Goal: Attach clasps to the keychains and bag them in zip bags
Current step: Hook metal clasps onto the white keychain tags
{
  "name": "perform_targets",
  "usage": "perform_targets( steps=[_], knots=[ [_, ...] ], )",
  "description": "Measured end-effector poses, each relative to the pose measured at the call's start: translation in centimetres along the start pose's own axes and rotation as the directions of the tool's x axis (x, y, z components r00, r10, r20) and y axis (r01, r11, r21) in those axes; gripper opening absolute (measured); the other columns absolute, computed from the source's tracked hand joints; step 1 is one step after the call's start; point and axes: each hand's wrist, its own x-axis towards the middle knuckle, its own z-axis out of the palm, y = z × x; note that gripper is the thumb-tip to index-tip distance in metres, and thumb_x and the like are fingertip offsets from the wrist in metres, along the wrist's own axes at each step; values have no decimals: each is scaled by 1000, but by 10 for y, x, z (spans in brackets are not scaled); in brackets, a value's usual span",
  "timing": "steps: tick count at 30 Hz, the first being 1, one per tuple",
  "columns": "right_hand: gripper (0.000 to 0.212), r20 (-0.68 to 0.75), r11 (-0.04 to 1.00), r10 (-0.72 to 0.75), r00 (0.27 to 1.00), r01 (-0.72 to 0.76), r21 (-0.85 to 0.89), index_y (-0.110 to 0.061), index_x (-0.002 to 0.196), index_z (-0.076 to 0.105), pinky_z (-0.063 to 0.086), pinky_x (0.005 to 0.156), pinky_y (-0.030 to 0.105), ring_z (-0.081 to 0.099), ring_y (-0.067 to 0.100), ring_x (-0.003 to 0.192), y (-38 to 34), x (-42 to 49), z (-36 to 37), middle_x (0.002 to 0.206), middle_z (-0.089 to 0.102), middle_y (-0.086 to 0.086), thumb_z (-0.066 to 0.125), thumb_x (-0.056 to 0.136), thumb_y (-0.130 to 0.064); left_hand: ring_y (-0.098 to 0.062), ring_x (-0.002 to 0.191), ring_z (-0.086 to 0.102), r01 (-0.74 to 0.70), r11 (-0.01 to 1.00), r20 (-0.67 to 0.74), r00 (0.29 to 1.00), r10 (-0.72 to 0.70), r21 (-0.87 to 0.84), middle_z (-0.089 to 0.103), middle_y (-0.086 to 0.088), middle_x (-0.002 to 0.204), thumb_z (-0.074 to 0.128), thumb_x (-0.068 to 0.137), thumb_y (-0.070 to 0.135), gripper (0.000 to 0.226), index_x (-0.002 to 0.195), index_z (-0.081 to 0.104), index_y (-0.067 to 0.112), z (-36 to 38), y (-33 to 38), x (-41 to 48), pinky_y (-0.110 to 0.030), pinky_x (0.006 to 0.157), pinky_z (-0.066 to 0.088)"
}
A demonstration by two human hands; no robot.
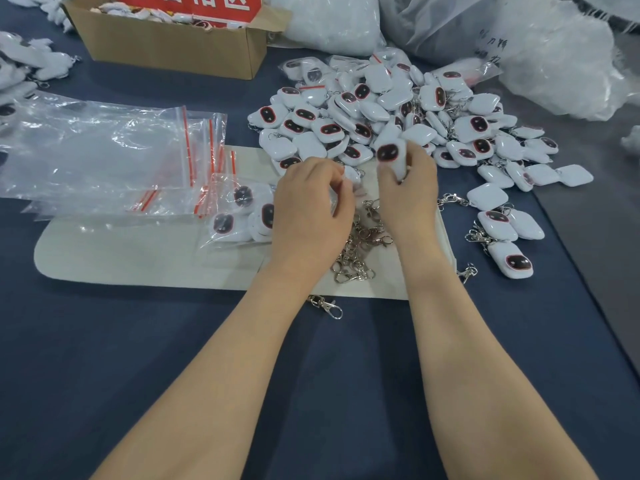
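The right hand [408, 188], centre frame, pinched a white keychain [389, 155] between thumb and curled fingers, dark face up, probably so its ring end faced the other hand. Just left of it, the left hand [311, 202] had its fingers curled round a small white piece [349, 174]; whether a clasp was also held could not be told. Both hovered over the loose clasps [360, 247] heaped on the pale mat [138, 258], handy for picking. Above lay the keychain heap [381, 109], seemingly the unworked stock. Keychains with clasps [502, 230] sat at right, apparently awaiting bagging. At left, empty zip bags [104, 157] lay near a filled bag [242, 213].
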Motion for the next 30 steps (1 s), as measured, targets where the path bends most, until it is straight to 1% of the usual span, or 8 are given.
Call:
perform_targets(
  steps=[2, 4, 5, 7, 9, 15, 23, 30],
  knots=[
    [9, 18, 919, 105, 994, -104, 381, -11, 99, 59, 47, 78, 24, 57, 9, 79, -6, 2, -5, 93, 59, 3, 53, 94, -6, -21, 93, 53, 3, 1000, -1, 1000, -3, 1, 64, -5, 94, 55, 90, 13, 13, 78, 57, 9, 0, 0, 0, -31, 85, 39],
    [14, 207, 632, 178, 962, -273, 725, -8, 93, 60, 54, 75, 25, 62, 13, 74, -9, 2, -8, 86, 60, 4, 49, 96, 0, -19, 92, 53, 4, 1000, -3, 1000, -4, 4, 64, -4, 94, 55, 90, 14, 14, 77, 57, 8, 0, 0, 0, -30, 84, 39],
    [16, 287, 513, 185, 940, -341, 788, -6, 94, 60, 55, 72, 26, 64, 16, 75, -9, 2, -8, 87, 62, 7, 47, 96, 2, -19, 92, 53, 4, 1000, -6, 1000, -4, 3, 64, -4, 93, 55, 90, 14, 14, 77, 57, 8, 0, 0, 0, -30, 84, 39],
    [15, 365, 439, 191, 911, -412, 798, -5, 95, 61, 55, 68, 25, 66, 18, 73, -8, 1, -8, 89, 65, 9, 46, 97, 0, -19, 91, 53, 3, 1000, -9, 1000, -3, 2, 64, -4, 93, 55, 90, 14, 14, 78, 57, 9, 1, 0, 0, -30, 83, 39],
    [12, 373, 477, 192, 908, -419, 773, -6, 95, 60, 53, 67, 22, 65, 14, 71, -8, 0, -6, 88, 66, 8, 49, 99, -5, -18, 91, 53, 3, 1000, -8, 1000, -3, 6, 63, -3, 93, 55, 90, 14, 13, 77, 57, 9, 1, 0, 0, -30, 84, 40],
    [6, 352, 701, 92, 931, -312, 642, -8, 97, 57, 51, 69, 22, 64, 9, 72, -4, -4, -4, 81, 65, 2, 51, 98, -7, -17, 92, 52, 6, 1000, -6, 1000, -6, 14, 63, -3, 94, 55, 91, 16, 15, 78, 57, 9, 2, -1, 0, -27, 84, 38],
    [24, 355, 620, 169, 920, -379, 687, -8, 94, 61, 53, 70, 26, 64, 14, 73, -8, -3, 0, 87, 66, 6, 40, 104, -13, -17, 91, 52, 7, 1000, -4, 1000, -7, 15, 63, -2, 92, 53, 92, 16, 16, 77, 55, 10, 1, 0, 0, -30, 84, 40],
    [28, 312, 656, 188, 931, -355, 666, -12, 90, 63, 53, 72, 25, 63, 11, 73, -6, -2, -4, 87, 67, 5, 39, 104, -13, -18, 90, 52, 6, 1000, 10, 1000, -6, 3, 63, -3, 92, 54, 90, 15, 13, 77, 54, 12, 1, -1, 0, -30, 82, 40]
  ],
)
